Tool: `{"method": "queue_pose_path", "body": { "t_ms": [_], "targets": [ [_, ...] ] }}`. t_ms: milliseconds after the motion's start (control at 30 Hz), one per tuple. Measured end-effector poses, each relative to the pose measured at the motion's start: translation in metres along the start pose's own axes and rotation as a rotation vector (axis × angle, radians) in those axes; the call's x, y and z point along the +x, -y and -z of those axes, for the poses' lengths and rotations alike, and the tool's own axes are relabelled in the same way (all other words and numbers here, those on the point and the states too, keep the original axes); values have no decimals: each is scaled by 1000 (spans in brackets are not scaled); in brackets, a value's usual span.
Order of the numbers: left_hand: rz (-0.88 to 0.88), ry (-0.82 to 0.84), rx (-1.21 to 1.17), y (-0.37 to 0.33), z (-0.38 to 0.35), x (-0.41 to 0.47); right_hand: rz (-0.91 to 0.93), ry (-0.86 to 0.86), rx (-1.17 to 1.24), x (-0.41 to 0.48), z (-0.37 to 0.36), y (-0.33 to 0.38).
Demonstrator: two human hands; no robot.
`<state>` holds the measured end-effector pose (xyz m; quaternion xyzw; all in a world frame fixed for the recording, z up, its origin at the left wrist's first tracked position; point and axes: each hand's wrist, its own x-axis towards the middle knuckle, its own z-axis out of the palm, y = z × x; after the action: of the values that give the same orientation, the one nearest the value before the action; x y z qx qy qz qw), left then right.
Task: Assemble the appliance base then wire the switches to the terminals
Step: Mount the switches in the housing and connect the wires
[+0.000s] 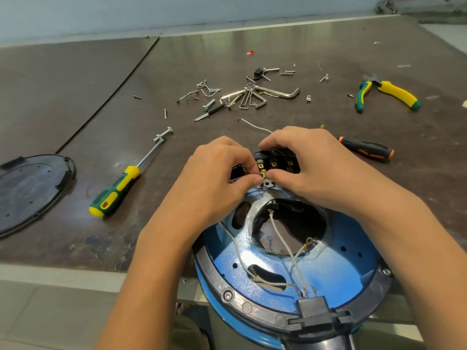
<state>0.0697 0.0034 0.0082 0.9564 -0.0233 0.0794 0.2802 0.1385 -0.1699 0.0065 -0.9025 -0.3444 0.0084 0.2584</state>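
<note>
The blue appliance base [341,263] lies upside down at the table's near edge, its black rim toward me. White wires [279,233] with ring terminals run loose across its opening. At its far side sits a black switch block [278,164] with brass terminals. My left hand [217,178] pinches a small brass connector [263,173] at one terminal. My right hand [303,160] grips the switch block from above, thumb beside the connector.
A black bottom cover [30,190] lies at the left. A yellow-green screwdriver [118,190] rests left of the hands, an orange-black one [366,147] to the right. Pliers [386,94], hex keys [262,96] and several loose screws are scattered farther back.
</note>
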Motion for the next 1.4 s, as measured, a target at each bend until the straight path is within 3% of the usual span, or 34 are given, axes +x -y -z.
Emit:
{"method": "queue_pose_path", "body": {
  "t_ms": [1400],
  "targets": [
    [2, 3, -19, 4, 1, 1, -48, -2, 16, 1, -2, 2]
  ]
}}
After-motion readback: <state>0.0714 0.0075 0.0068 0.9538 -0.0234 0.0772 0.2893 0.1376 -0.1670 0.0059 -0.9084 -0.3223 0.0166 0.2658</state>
